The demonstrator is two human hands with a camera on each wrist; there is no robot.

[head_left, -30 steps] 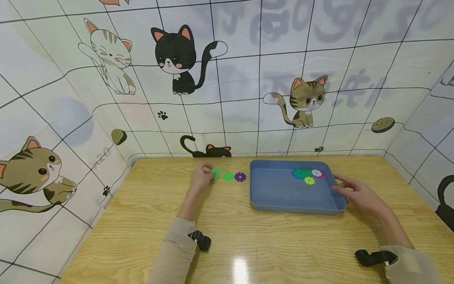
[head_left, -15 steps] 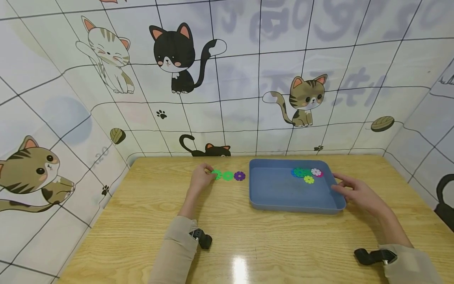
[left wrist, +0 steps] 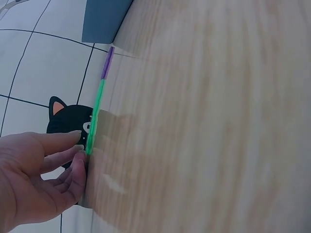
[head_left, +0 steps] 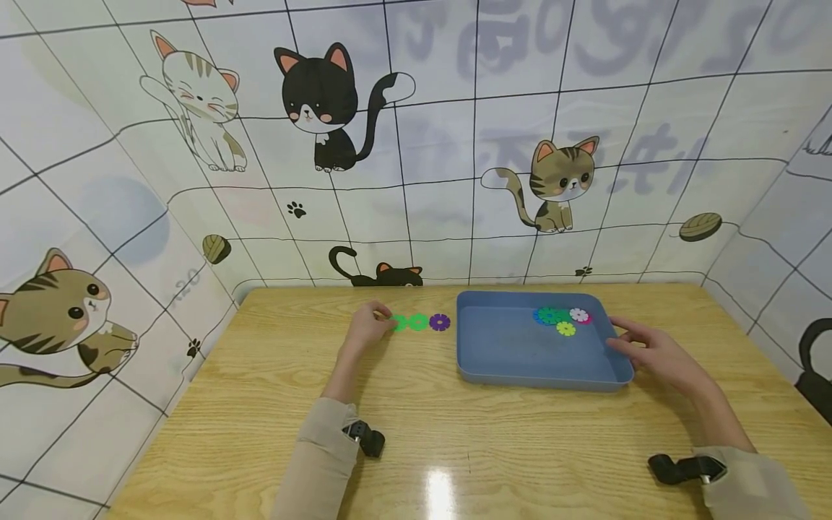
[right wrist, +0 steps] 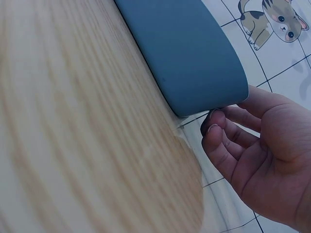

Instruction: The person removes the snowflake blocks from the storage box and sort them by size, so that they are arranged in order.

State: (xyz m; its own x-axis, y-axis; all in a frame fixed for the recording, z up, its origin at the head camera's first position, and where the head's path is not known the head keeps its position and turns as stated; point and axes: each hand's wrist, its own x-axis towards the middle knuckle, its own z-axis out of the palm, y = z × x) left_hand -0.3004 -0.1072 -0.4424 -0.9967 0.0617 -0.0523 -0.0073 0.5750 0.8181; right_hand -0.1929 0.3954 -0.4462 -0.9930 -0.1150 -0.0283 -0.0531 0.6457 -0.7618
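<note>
My left hand (head_left: 367, 323) has its fingertips at the left edge of a green snowflake disc (head_left: 399, 322), pinching it and covering part of it. A second green snowflake disc (head_left: 419, 322) and a purple one (head_left: 440, 322) continue the row to the right, edge to edge. The left wrist view shows the row edge-on, the purple disc (left wrist: 107, 63) farthest from the fingers. At the right, my right hand (head_left: 656, 354) grips the side of a blue tray (head_left: 520, 383). In the right wrist view its curled fingers (right wrist: 217, 138) sit at the tray's corner.
Inside the tray, towards its back right, lies a cluster of blue, green, white and pink discs (head_left: 551, 316), with a yellow disc (head_left: 566, 328) just in front. The wooden table (head_left: 507, 448) meets a wall (head_left: 442, 209) printed with cats behind.
The left green disc has come slightly towards me, into line with the other two, along with my left hand. My right hand keeps its place on the tray.
</note>
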